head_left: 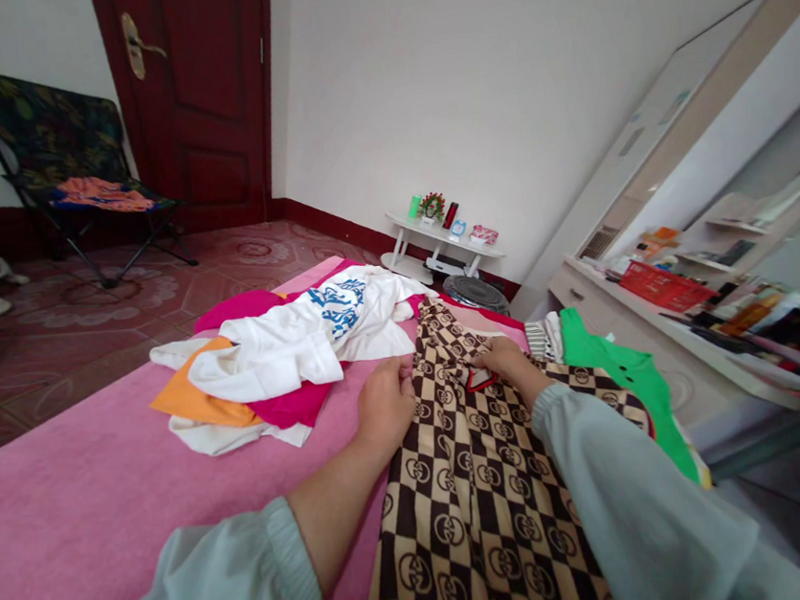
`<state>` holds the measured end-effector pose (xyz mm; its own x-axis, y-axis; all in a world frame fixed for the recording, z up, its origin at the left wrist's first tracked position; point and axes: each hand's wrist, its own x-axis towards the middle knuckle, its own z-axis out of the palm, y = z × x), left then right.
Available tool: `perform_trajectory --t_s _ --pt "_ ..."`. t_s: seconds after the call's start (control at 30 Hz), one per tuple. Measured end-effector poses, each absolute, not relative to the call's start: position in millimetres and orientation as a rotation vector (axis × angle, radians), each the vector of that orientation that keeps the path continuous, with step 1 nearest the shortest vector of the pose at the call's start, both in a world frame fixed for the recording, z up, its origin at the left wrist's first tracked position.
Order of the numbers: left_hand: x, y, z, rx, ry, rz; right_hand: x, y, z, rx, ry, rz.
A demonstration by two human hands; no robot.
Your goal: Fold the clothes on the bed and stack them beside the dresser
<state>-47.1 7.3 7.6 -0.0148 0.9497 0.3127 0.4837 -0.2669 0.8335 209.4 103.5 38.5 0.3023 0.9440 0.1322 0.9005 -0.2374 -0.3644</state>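
A long brown-and-beige checked garment (493, 482) with a ring-like print lies lengthwise on the pink bed cover (95, 537) in front of me. At its left edge, my left hand (386, 400) has its fingers curled closed on the fabric. My right hand (506, 361) grips the same garment higher up on the right, beside a red-edged, V-shaped detail (481, 379); its fingertips are partly hidden. Part of the garment spreads right, beneath my right forearm. Left of it lies a heap with a white T-shirt (372, 308) bearing blue print, over orange and magenta cloth.
A green garment (613, 358) lies at the bed's right side, next to a dresser with a red basket (662, 286). Beyond the bed stand a low white shelf (435, 230) and a dark round bin (475, 293). A folding chair (65, 146) stands near the door (203, 91).
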Motion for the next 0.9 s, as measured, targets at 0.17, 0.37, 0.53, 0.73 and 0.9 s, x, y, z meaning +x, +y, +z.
perform_trajectory --t_s 0.17,0.37,0.53,0.73,0.9 --pt "-47.1 8.6 6.0 1.787 1.507 1.212 218.1 106.7 48.9 -2.252 -1.553 -0.172" --pt "-47.0 10.2 4.4 1.816 1.530 1.179 224.6 84.3 34.1 -2.278 -1.529 -0.355" --pt "-48.7 10.5 3.2 1.870 1.509 1.174 200.7 28.2 41.7 -1.762 -1.867 -0.314" --pt "-51.5 10.1 2.6 1.892 1.473 1.165 152.8 -103.6 69.1 -1.185 -2.343 0.108" --pt "-52.0 8.6 1.0 1.914 1.426 1.175 132.5 -187.9 78.5 -0.929 -2.808 0.172"
